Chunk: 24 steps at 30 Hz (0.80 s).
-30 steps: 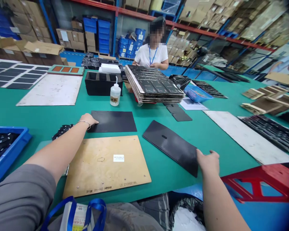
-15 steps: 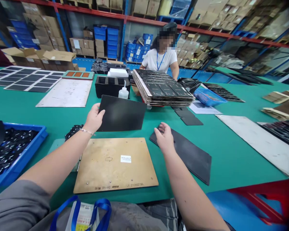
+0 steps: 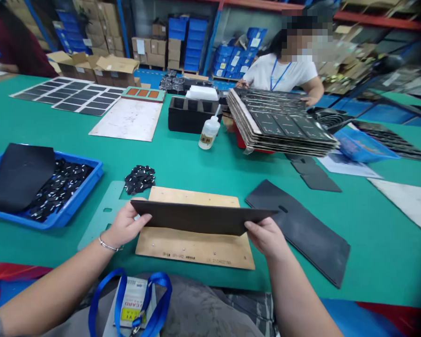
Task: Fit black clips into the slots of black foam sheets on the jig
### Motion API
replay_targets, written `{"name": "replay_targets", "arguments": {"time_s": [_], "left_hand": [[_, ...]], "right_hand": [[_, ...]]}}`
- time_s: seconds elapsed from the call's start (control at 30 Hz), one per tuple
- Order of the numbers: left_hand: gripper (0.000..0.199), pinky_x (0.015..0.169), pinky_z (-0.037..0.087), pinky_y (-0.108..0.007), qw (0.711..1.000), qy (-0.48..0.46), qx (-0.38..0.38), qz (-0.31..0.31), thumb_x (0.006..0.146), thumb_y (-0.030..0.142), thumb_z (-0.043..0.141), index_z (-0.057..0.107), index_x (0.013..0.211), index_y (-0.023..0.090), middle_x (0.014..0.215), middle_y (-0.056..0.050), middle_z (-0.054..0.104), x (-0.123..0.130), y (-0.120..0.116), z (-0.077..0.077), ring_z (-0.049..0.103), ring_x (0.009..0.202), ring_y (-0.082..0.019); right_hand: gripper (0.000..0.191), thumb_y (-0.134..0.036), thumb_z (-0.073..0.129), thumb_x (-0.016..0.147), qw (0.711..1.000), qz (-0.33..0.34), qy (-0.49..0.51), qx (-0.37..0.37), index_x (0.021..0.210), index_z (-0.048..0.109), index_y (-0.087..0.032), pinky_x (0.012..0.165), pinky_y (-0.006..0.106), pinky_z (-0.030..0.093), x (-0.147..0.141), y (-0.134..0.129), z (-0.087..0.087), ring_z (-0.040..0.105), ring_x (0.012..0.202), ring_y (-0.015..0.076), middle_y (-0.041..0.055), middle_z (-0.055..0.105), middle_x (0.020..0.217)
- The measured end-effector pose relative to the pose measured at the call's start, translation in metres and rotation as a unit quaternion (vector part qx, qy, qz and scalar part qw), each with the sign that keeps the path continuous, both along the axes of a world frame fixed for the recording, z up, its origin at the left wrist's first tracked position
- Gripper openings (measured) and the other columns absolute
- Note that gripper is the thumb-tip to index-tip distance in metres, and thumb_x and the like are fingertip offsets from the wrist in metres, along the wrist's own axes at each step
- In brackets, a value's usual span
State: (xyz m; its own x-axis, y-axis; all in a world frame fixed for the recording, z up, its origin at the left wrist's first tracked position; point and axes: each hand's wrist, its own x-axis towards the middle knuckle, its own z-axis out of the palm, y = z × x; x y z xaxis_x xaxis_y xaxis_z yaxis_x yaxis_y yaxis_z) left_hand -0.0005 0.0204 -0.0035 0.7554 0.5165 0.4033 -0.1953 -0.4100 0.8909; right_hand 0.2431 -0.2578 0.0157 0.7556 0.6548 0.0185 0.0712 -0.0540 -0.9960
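Note:
A thin black sheet (image 3: 196, 218) is held tilted above the tan wooden board (image 3: 196, 245), hiding the board's middle. My left hand (image 3: 128, 222) grips its left end between thumb and fingers. At the right end, my right hand (image 3: 266, 234) pinches the sheet with its thumb in front. To the right, a stack of black sheets (image 3: 305, 229) lies on the table. Left of the board are a pale green plate (image 3: 101, 210) with cutouts and a pile of small black pieces (image 3: 139, 179).
A blue tray (image 3: 68, 206) with small black parts and a black sheet is at left. Beyond stand a white bottle (image 3: 209, 131), a black foam box (image 3: 187, 114) and a tall stack of panels (image 3: 280, 121). A person (image 3: 284, 70) in white stands behind that stack.
The black sheet has moved down over the wooden board and tipped nearly edge-on. My right hand has taken hold of its right end. The view has shifted left.

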Motion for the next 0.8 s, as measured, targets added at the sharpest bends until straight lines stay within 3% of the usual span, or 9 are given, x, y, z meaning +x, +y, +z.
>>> {"name": "replay_targets", "arguments": {"time_s": [0.1,0.3,0.43,0.57,0.7,0.8], "left_hand": [[0.029,0.089,0.049,-0.039,0.992,0.127,0.003,-0.016,0.084,0.033,0.055,0.056,0.109,0.018,0.109,-0.009,0.064,-0.006,-0.007,-0.009,0.06,0.102,-0.025],[0.058,0.098,0.043,-0.038,0.99,0.133,-0.037,-0.004,0.083,0.03,0.055,0.031,0.136,0.021,0.133,-0.01,0.048,0.011,-0.008,0.01,0.049,0.119,-0.024],[0.082,0.082,0.051,-0.039,0.969,0.239,0.059,0.009,0.078,0.03,0.06,0.013,0.144,0.021,0.119,-0.013,0.059,0.015,-0.005,0.002,0.061,0.101,-0.028],[0.086,0.066,0.05,-0.035,0.945,0.301,0.13,0.022,0.078,0.033,0.058,0.008,0.146,0.017,0.095,-0.012,0.067,0.013,-0.009,0.001,0.066,0.075,-0.028],[0.087,0.065,0.047,-0.034,0.902,0.391,0.177,0.033,0.079,0.038,0.056,0.004,0.146,0.017,0.095,-0.013,0.067,0.013,-0.015,0.013,0.065,0.073,-0.028],[0.076,0.064,0.047,-0.036,0.853,0.447,0.262,0.059,0.081,0.045,0.053,0.02,0.143,0.016,0.095,-0.015,0.065,0.013,-0.018,0.02,0.064,0.078,-0.029]], "right_hand": [[0.04,-0.048,0.067,0.07,0.999,0.026,0.038,-0.029,0.1,0.061,-0.022,0.09,0.048,0.046,-0.011,-0.006,-0.011,0.058,0.103,0.0289,0.0061,0.064,0.11],[0.043,-0.041,0.062,0.076,0.997,0.017,0.062,-0.048,0.113,0.053,-0.022,0.085,0.041,0.05,-0.021,0.004,0.01,0.058,0.103,0.026,0.0069,0.061,0.116],[0.034,-0.036,0.064,0.072,0.991,0.008,0.058,-0.119,0.101,0.056,-0.02,0.083,0.039,0.051,-0.024,0.008,0.004,0.061,0.095,0.0252,0.0066,0.065,0.105],[0.032,-0.035,0.062,0.072,0.987,-0.01,0.038,-0.155,0.1,0.056,-0.02,0.084,0.038,0.05,-0.025,0.006,-0.006,0.06,0.098,0.0257,0.0063,0.065,0.105],[0.032,-0.033,0.061,0.073,0.985,-0.007,0.039,-0.168,0.102,0.055,-0.02,0.086,0.038,0.05,-0.024,0.003,-0.007,0.059,0.101,0.0255,0.0064,0.064,0.109],[0.034,-0.034,0.061,0.075,0.986,-0.003,0.036,-0.161,0.106,0.053,-0.021,0.09,0.038,0.048,-0.022,0.0,-0.009,0.056,0.107,0.0253,0.0064,0.062,0.114]]}}
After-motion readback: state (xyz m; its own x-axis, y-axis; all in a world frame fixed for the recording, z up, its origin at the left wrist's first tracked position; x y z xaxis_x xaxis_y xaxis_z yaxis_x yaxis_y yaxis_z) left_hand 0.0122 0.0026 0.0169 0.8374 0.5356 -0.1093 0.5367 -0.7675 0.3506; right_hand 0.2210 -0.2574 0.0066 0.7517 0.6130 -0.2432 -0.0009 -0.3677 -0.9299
